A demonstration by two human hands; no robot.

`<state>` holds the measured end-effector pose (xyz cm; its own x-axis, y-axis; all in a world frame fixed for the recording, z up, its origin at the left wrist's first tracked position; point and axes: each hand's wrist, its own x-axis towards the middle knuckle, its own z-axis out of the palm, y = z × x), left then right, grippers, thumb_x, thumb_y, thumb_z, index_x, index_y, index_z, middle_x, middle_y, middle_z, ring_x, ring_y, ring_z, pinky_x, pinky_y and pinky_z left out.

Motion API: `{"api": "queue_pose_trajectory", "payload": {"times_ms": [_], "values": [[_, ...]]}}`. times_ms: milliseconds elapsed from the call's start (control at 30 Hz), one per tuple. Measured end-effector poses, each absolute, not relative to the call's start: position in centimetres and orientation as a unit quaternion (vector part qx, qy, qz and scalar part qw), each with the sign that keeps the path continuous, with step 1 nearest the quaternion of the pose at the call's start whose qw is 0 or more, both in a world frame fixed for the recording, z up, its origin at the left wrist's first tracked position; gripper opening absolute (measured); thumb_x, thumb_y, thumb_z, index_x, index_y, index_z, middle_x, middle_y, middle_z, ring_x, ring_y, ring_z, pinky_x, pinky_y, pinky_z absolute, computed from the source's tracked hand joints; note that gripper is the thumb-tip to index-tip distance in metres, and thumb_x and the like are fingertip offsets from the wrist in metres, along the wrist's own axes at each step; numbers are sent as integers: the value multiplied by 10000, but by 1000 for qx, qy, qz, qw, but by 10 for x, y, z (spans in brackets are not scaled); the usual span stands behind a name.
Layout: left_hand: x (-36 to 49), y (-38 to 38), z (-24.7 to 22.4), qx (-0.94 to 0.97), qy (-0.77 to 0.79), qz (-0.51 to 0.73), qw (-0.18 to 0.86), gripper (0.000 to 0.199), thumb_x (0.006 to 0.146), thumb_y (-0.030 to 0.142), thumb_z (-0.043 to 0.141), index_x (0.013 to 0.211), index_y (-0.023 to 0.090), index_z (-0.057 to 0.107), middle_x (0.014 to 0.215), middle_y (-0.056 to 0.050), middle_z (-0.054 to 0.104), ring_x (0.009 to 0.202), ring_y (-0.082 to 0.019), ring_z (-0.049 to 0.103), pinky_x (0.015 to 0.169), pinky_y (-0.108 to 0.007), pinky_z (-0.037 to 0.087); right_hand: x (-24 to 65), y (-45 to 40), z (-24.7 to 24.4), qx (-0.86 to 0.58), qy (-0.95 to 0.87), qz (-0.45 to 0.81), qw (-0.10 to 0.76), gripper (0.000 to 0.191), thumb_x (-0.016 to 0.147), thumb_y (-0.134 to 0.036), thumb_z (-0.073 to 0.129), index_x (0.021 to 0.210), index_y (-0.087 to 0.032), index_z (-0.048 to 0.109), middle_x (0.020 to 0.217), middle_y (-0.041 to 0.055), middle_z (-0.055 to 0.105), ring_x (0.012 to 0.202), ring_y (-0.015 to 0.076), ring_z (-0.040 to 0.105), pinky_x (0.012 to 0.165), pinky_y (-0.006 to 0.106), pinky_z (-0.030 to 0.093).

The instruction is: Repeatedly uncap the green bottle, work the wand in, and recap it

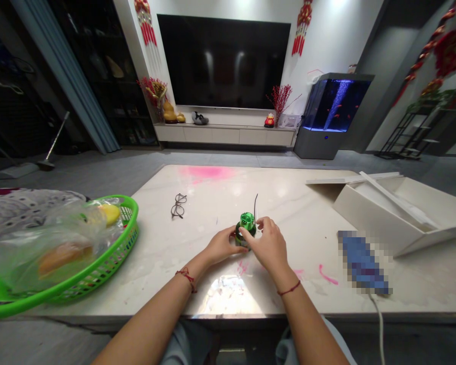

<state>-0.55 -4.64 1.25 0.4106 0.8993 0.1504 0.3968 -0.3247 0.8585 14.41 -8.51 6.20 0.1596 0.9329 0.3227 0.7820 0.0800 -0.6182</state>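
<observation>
A small round object with a shiny green top and a dark band (247, 220) stands upright at the middle of the table. A thin black strip (255, 205) rises beside its right edge; where its lower end goes is hidden. My left hand (223, 247) is curved around the left and front of the object, fingers closed against its lower part. From the right, my right hand (269, 243) grips it, the thumb lying over the dark band and the index finger bent near the strip. Both hands cover much of the object's lower body.
Eyeglasses (179, 206) lie at the left of the table (209, 190). A green basket (131, 230) with plastic bags stands at the left edge. On the right are a white open box (380, 220) and a blurred blue item (365, 263) with a white cable (380, 324).
</observation>
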Motion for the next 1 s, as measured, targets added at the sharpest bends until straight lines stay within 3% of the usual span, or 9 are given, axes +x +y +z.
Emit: {"api": "queue_pose_trajectory", "payload": {"times_ms": [300,767,1000], "values": [[-4,-49,15,745,457,324,361,336,600,230,668,915,146,587,929,-43,653,841,-198,577,733,-278,448,116,-89,62,-740,-622,-26,255,406,789,-557,438,850,-161,497,788,88,608,752,236,607,576,285,389],[-3,-52,21,755,429,325,373,480,609,252,688,1067,180,562,1025,-45,630,907,-202,566,829,-310,436,132,-85,72,-693,-695,18,191,317,814,-477,418,891,-174,470,794,80,623,694,214,617,533,268,369],[-5,-49,18,752,431,316,386,508,598,275,709,1074,172,565,1062,-69,622,964,-224,559,861,-339,427,148,-76,68,-632,-739,62,225,255,785,-437,467,860,-193,456,743,30,605,630,159,569,515,237,303]]}}
